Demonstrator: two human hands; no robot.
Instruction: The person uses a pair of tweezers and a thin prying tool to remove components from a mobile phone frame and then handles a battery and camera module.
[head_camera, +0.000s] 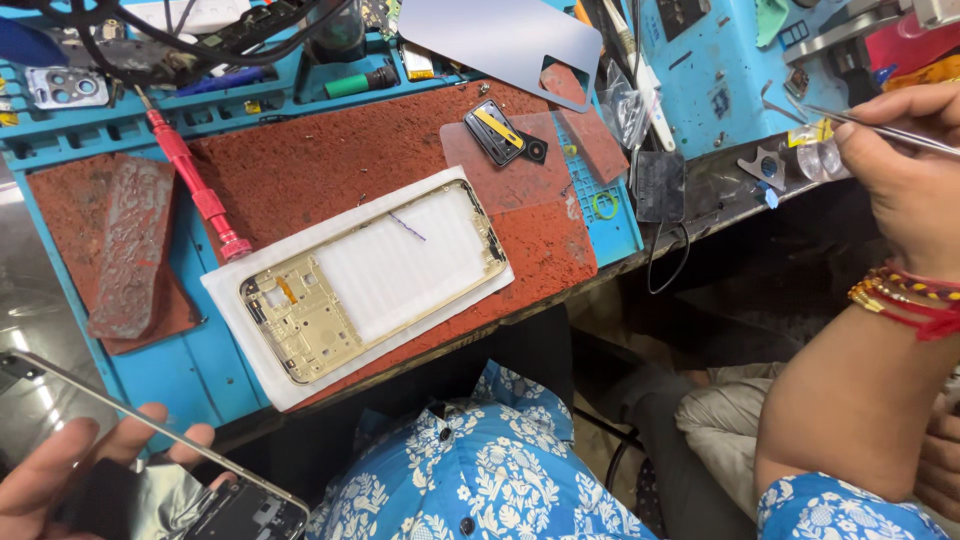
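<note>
Progress: disassembly looked well advanced, judging by the parts lying apart; the gold phone frame (375, 280) lay stripped on a white sheet (250, 330), with no screen or board in it, and the grey back cover (500, 35) lay separately at the far side of the bench.
Left to do: hard to judge; the phone part (190, 470) in the left hand (70, 480) still carried its dark inner components, and small parts such as the black camera module (495, 130) sat loose on the red mat (400, 160).
Left hand: fingers curled around the phone part from below, gripping it at the near left corner of the view, fingertips showing past its far edge.
Right hand: the right hand (900, 170) was pressed together in a pinch on thin metal tweezers (880, 130), raised off to the right of the frame, over the blue bench edge (700, 90).
Held part, axis: its long axis ran from the left hand's side diagonally down and rightward toward the person's body, its thin edge turned up toward the camera.
Frame, axis: well forward of the left hand, long axis slanting from near-left to far-right, the cut-out end nearer the left hand.
Nearby: a red screwdriver (195, 185) lay just beyond the frame's left end.
</note>
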